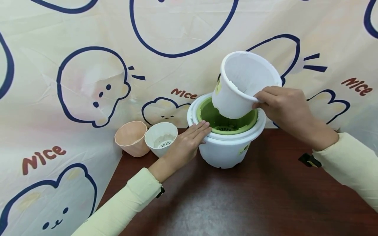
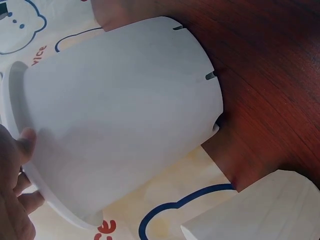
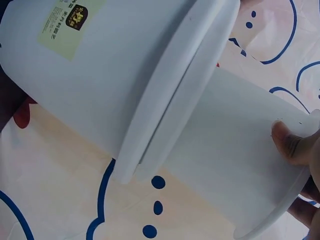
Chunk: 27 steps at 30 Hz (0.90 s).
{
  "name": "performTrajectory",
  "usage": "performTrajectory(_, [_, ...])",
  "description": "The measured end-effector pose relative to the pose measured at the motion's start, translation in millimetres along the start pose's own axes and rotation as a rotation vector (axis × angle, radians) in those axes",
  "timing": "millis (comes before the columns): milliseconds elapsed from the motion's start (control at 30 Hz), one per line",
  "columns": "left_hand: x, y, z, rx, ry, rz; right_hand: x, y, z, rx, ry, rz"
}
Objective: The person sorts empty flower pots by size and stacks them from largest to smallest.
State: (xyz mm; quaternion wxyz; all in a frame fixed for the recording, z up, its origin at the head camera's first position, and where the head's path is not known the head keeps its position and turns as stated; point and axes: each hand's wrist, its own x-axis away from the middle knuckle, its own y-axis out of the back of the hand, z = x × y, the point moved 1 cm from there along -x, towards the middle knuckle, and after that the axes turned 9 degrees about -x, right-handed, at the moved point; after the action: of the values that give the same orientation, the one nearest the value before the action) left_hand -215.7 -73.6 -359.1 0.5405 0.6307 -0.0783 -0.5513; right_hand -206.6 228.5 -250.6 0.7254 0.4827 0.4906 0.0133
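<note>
My right hand point(image 1: 284, 106) grips the rim of a small white flower pot point(image 1: 233, 101), thumb outside the wall. That pot is tilted above a green pot point(image 1: 212, 113) with a slotted bottom. The green pot sits nested inside white pots; two white rims show in the right wrist view, one inside the other. My left hand point(image 1: 189, 139) holds the rim of the large outer white pot point(image 1: 221, 154). Its fingers lie across the top and its thumb is under the lip. The thumb point(image 2: 27, 142) shows against the wall in the left wrist view.
Left of the stack stand a peach faceted pot point(image 1: 130, 137) and a pale green-white faceted pot point(image 1: 153, 136) with a perforated bottom, partly behind my left hand. The dark brown table point(image 1: 221, 203) meets a cartoon-printed cloth point(image 1: 159, 82) at the back and left.
</note>
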Motion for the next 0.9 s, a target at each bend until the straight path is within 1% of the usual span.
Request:
performTrajectory(133, [0.8,-0.5,0.4,-0.014,-0.002,-0.002,0.8,-4.6,1.1,-0.006,0.008,0.008])
performTrajectory(267, [0.9,-0.6,0.6,0.0,-0.001,-0.003,-0.4,-10.2,3.6,-0.011,0.018,0.021])
performTrajectory(500, [-0.1,0.6,0.3,0.009,-0.001,0.005,-3.7,-20.6,7.7,0.005,0.023,0.084])
performTrajectory(900, [1.5,-0.8,0.7,-0.005,0.0,0.0,-1.4,-33.2,7.3,-0.003,0.019,0.183])
